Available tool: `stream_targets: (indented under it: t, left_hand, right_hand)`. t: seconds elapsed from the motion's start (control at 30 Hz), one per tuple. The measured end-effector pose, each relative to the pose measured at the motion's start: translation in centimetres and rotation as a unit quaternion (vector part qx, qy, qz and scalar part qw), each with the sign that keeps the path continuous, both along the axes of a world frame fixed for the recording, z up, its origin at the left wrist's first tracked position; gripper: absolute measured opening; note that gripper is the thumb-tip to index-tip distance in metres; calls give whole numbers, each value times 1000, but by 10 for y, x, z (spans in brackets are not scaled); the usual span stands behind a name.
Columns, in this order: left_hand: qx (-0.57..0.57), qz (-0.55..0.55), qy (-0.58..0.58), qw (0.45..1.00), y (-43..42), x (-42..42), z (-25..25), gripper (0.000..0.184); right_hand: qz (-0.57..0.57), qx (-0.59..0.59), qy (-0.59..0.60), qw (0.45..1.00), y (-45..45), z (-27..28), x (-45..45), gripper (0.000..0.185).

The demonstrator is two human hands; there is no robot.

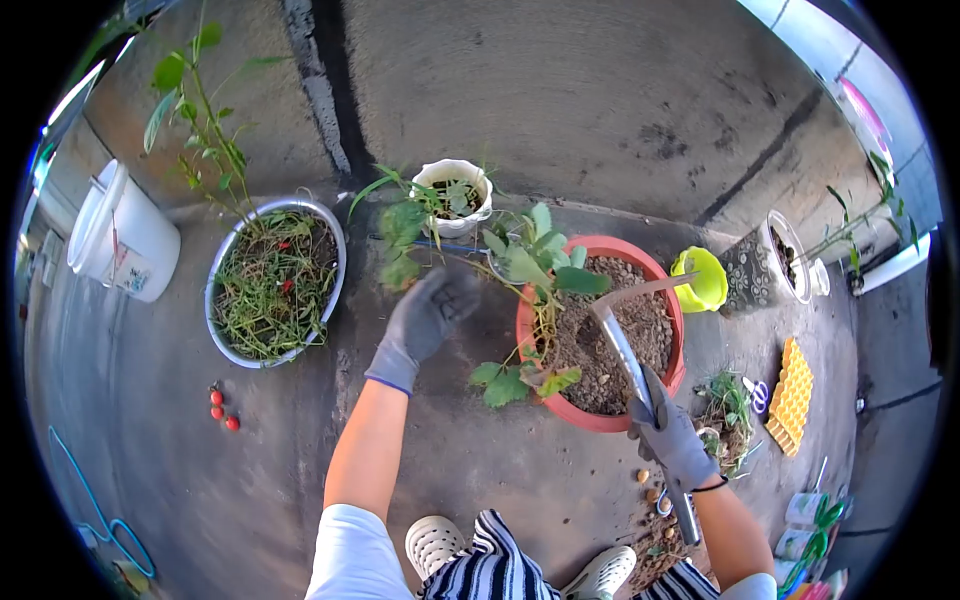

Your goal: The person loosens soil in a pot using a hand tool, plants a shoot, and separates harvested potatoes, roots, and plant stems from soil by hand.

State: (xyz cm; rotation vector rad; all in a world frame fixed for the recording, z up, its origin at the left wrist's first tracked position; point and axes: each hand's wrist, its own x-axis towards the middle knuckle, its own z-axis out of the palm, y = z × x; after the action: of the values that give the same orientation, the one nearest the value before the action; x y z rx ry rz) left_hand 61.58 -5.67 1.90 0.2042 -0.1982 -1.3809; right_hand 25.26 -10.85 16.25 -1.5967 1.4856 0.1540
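My right hand [668,428], in a grey glove, grips the metal handle of a hand hoe [625,350]. The hoe's bent head reaches over a round red pot [672,372] of crumbly brown soil [610,375]. A leafy plant [530,262] grows at the pot's left side, with stems hanging over the rim. Left of the pot, my gloved left hand [430,315] is raised beside the leaves. Its fingers are smeared by motion, so I cannot make out their shape or any hold.
A white pot [467,222] stands by the wall. To the left are a basin [343,262] of cut greens, a white bucket [150,255] and red tomatoes [217,412]. On the right lie a lime-green pot [710,282], a patterned pot [745,275], purple-handled scissors [758,396] and a yellow egg tray [790,398].
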Motion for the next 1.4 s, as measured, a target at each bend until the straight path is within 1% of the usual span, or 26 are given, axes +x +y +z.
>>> stream_targets:
  t: [0.07,0.13,0.17,0.2,0.23,0.27,0.33,0.37,0.4,0.47,0.5,0.57,0.63,0.67,0.73,0.8,0.83,0.87,0.93,1.07,1.13,1.17,1.27,1.33,1.37,1.4]
  left_hand:
    - [137,-92,-282,945,-7,-4,9,31]
    - [164,-147,-310,925,1,-9,54,32]
    - [152,-207,-511,820,4,-5,79,33]
    - [129,-254,-685,670,5,0,101,35]
    - [87,-195,-703,678,6,8,118,39]
    - [81,-160,-599,781,-2,16,126,39]
    - [119,-12,-487,865,-29,15,162,38]
    - [130,43,-466,874,-56,19,157,39]
    - [169,27,-444,879,-91,18,148,39]
    - [156,15,-502,850,-147,18,104,42]
    - [208,-23,-675,707,-176,15,80,43]
    - [235,-57,-817,524,-192,-1,87,44]
    - [305,-259,-690,603,-184,-5,91,46]
    - [260,-244,-734,577,-189,-10,85,37]
    - [163,-217,-660,700,-214,12,30,36]
    - [171,-182,-594,765,-183,-21,103,45]
    - [135,-211,-565,786,-183,-11,111,57]
    - [136,-217,-573,779,-183,-7,119,57]
    - [74,-223,-510,827,-179,-3,138,57]
    - [60,-185,-556,808,-165,-15,171,57]
    - [45,-178,-572,800,-158,-23,182,55]
    - [41,-178,-574,798,-155,-28,187,55]
    - [29,-192,-614,765,-146,-42,197,51]
    - [-29,-208,-674,708,-140,-52,201,51]
    - [4,-212,-722,659,-135,-59,208,54]
    - [6,-210,-722,659,-131,-62,210,54]
  right_hand:
    - [47,-51,28,997,-20,-30,0,63]
    - [138,-156,47,977,-31,-42,1,62]
    - [162,-173,91,967,-33,-35,9,61]
    - [155,-174,95,968,-34,-27,15,61]
    - [183,-186,116,958,-33,-20,20,61]
    - [210,-196,135,948,-31,-17,22,61]
    - [199,-192,133,952,-31,-22,20,63]
    - [204,-196,144,948,-30,-25,20,64]
    - [210,-200,154,944,-29,-26,20,64]
    - [211,-208,143,944,-27,-27,19,65]
    - [217,-216,133,942,-26,-28,17,65]
    - [203,-227,105,947,-25,-38,12,65]
    - [198,-253,58,945,-22,-41,6,63]
    - [199,-239,60,949,-21,-36,4,60]
    - [178,-233,48,955,-14,-31,-6,57]
    - [163,-211,41,963,-6,-13,-11,56]
    - [164,-194,38,966,-4,-10,-14,54]
    - [156,-192,30,968,-4,-12,-20,54]
    - [188,-297,-26,936,-4,-15,-31,50]
    - [140,-403,-94,899,-47,-3,-26,48]
    - [10,-254,-233,939,-75,17,-4,50]
    - [-55,-167,-312,934,-89,31,11,52]
    - [-181,52,-533,825,-120,58,34,49]
    - [-236,53,-533,811,-143,62,43,48]
    - [-290,56,-532,793,-154,62,46,50]
    - [-287,58,-533,794,-161,60,47,50]
